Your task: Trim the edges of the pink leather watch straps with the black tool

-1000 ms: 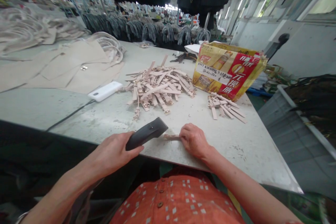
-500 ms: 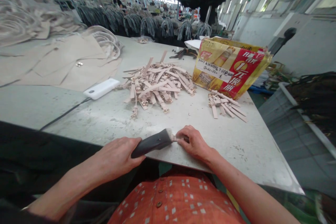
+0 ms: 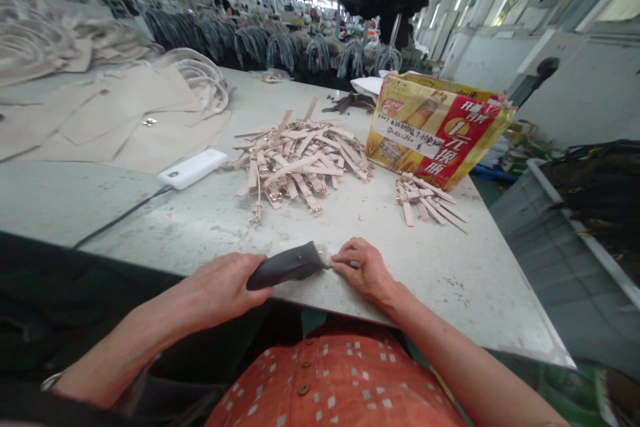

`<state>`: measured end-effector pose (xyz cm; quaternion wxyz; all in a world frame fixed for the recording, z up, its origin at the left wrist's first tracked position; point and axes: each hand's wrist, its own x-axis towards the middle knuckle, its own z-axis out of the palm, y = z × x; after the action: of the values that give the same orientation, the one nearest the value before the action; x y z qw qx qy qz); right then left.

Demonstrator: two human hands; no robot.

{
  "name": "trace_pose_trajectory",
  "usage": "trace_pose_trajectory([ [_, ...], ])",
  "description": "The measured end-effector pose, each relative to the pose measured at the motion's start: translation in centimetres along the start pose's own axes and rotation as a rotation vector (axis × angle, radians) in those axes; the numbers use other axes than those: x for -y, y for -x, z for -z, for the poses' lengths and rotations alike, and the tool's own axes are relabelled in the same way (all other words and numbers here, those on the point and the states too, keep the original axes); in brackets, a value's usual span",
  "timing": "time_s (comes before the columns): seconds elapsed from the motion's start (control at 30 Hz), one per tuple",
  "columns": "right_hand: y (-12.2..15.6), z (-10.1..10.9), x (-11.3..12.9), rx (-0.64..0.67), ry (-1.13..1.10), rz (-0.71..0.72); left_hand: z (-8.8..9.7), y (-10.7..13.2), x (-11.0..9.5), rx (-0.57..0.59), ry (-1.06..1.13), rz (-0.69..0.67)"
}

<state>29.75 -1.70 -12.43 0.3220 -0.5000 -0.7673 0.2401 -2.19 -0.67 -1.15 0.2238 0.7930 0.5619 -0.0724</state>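
Note:
My left hand [image 3: 220, 283] is closed around the rear of a dark grey hand tool [image 3: 287, 267], whose pale, narrower tip points right. Right at that tip, my right hand [image 3: 364, 271] pinches a small beige strap [image 3: 329, 259]; most of it is hidden by the fingers. Tool tip and strap end meet just above the table's front edge, and whether they touch I cannot tell. Beyond the hands lies a heap of beige buckle straps [image 3: 305, 163] with gold-coloured buckles. To the right, a smaller pile of straps [image 3: 430, 199] sits before a carton.
The yellow and red carton [image 3: 435, 127] stands on the table [image 3: 210, 220] at the back right. A white power bank [image 3: 194, 169] with a dark cable lies left of the heap. Flat beige panels [image 3: 100, 127] cover the far left. A grey bin [image 3: 575, 240] stands beyond the right edge.
My left hand and the tool have shifted slightly left and up. My right hand has moved a little left, still pinching the strap at the tip.

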Motion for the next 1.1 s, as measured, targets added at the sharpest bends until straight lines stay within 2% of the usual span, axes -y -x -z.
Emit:
trace_pose_trajectory([
  [0.23,-0.3,0.2,0.8,0.026,0.012,-0.011,0.1,-0.3,-1.2,-0.033,-0.035,-0.028],
  [0.4,-1.0,0.6,1.8,0.075,0.050,-0.078,0.0,-0.7,-1.1,-0.018,-0.020,-0.034],
  [0.53,-1.2,0.8,1.9,0.089,-0.090,-0.181,-0.1,-0.7,-0.8,-0.015,0.005,-0.024],
  [0.8,-1.5,0.9,2.4,-0.022,-0.271,-0.358,0.4,-0.4,0.1,0.019,-0.025,-0.027],
  [0.93,-1.4,0.8,2.2,0.001,-0.325,-0.344,1.0,-0.7,0.0,-0.004,-0.016,-0.036],
  [1.1,-0.8,0.7,1.7,0.070,-0.387,-0.283,1.4,-1.8,-1.5,-0.031,0.073,-0.015],
])
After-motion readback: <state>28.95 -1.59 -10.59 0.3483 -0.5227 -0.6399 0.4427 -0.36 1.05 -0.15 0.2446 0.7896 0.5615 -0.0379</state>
